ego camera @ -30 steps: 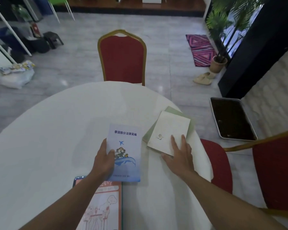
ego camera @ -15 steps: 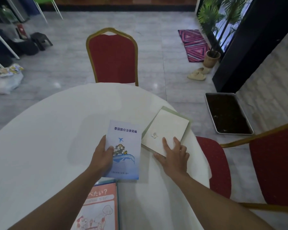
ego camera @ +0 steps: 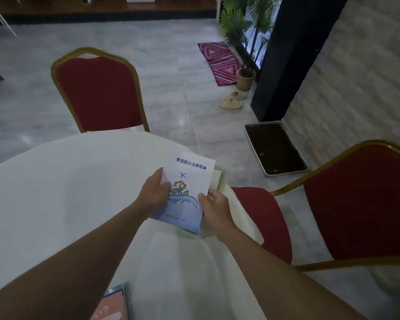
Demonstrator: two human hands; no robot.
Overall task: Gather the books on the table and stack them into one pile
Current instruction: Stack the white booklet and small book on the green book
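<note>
A blue-and-white booklet (ego camera: 189,188) with an aeroplane drawing lies on top of a cream book (ego camera: 217,180) near the right edge of the white round table (ego camera: 56,192); only a strip of the cream book shows past its right side. My left hand (ego camera: 154,194) grips the booklet's left edge, thumb on the cover. At the lower right edge of the booklet, my right hand (ego camera: 215,206) pinches it. An orange-pink book with a teal border (ego camera: 114,306) lies at the table's near edge, mostly cut off by the frame.
One red chair with a gold frame (ego camera: 97,93) stands behind the table and another (ego camera: 356,204) at its right. On the floor to the right are a metal tray of soil (ego camera: 275,148), slippers (ego camera: 232,100), a potted plant (ego camera: 246,79) and a patterned rug (ego camera: 219,62).
My left hand has carried the blue booklet to the right and laid it over the cream book. My right hand moved from the cream book's cover to the booklet's edge. The view swung right.
</note>
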